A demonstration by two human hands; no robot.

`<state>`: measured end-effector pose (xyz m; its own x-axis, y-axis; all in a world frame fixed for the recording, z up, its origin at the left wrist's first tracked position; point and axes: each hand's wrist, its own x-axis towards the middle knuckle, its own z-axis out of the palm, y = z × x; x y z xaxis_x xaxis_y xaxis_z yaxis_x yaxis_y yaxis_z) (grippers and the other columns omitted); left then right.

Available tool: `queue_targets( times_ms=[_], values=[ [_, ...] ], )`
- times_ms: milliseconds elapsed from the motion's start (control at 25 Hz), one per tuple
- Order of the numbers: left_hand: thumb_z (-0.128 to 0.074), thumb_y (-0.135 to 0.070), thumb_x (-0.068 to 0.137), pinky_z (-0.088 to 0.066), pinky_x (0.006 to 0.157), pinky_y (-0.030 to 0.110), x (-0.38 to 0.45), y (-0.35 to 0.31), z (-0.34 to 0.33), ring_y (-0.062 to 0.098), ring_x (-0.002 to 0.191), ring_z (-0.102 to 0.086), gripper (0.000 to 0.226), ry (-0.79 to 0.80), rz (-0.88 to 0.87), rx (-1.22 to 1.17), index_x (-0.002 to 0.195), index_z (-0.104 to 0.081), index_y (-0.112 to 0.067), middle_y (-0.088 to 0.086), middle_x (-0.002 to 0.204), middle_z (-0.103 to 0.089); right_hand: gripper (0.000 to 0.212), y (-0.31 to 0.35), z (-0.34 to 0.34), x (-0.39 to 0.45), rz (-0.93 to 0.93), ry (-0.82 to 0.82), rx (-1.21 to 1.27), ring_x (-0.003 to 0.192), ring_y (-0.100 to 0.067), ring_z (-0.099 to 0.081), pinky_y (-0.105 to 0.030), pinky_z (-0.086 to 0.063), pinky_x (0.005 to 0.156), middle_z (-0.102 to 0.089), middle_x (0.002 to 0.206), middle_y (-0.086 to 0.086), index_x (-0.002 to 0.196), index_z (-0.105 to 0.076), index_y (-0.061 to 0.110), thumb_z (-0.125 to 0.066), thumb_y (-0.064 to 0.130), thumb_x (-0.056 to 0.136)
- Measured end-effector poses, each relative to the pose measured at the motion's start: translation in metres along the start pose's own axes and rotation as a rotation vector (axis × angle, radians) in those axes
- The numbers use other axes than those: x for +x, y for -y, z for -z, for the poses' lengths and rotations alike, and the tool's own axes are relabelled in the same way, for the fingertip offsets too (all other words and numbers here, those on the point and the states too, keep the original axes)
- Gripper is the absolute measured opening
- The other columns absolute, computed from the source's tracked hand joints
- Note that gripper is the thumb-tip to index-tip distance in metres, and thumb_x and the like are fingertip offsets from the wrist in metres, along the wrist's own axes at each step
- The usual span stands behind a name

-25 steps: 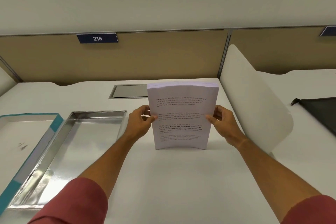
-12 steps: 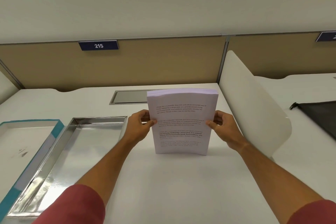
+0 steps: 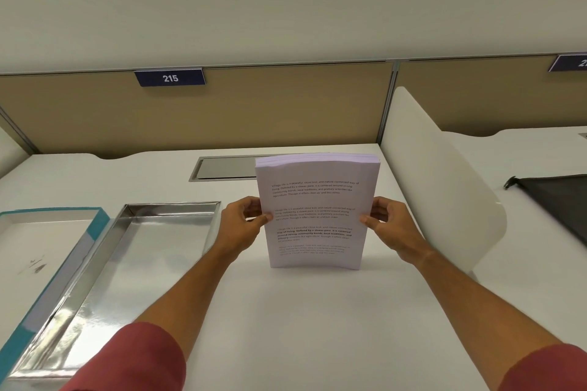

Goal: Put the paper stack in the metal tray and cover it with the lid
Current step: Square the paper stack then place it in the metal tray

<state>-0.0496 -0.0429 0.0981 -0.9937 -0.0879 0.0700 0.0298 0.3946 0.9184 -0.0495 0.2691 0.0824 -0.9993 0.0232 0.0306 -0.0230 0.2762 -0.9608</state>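
Note:
A thick stack of printed white paper (image 3: 316, 200) stands upright on its bottom edge on the white desk, its printed face towards me. My left hand (image 3: 243, 222) grips its left edge and my right hand (image 3: 387, 225) grips its right edge. The shiny metal tray (image 3: 127, 267) lies flat and empty to the left of my left arm. Left of the tray lies the lid (image 3: 41, 251), upside down, white inside with a teal rim.
A white divider panel (image 3: 444, 187) rises along the desk's right side, close to my right hand. A grey cable hatch (image 3: 222, 168) is set in the desk behind the paper. A black pouch (image 3: 559, 203) lies on the neighbouring desk. A tan partition runs along the back.
The view has tilted slightly upward, so everything sits lower in frame. Both hands keep their grip on the upright stack, which stays on the desk in the same spot.

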Motion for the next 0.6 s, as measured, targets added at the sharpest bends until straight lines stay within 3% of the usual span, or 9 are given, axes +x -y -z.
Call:
queue_targets(
  times_ms=[360, 600],
  values=[
    [-0.082, -0.012, 0.074, -0.060, 0.079, 0.032, 0.008, 0.006, 0.003, 0.018, 0.085, -0.073, 0.027, -0.008, 0.020, -0.060, 0.097, -0.068, -0.011, 0.003, 0.095, -0.076, 0.021, -0.001, 0.012, 0.007, -0.020, 0.061, 0.017, 0.092, -0.023, -0.073, -0.036, -0.058, 0.085, -0.077, 0.096, -0.005, 0.097, -0.072, 0.011, -0.080, 0.009, 0.077],
    [-0.084, -0.016, 0.072, -0.058, 0.069, 0.021, 0.014, 0.011, 0.008, 0.012, 0.081, -0.074, 0.022, 0.029, 0.028, -0.087, 0.089, -0.071, -0.019, -0.007, 0.088, -0.078, 0.025, 0.003, 0.018, 0.011, 0.005, 0.127, 0.150, 0.087, -0.022, -0.075, -0.022, -0.058, 0.071, -0.078, 0.091, -0.005, 0.090, -0.073, 0.012, -0.084, 0.002, 0.070]
  ],
)
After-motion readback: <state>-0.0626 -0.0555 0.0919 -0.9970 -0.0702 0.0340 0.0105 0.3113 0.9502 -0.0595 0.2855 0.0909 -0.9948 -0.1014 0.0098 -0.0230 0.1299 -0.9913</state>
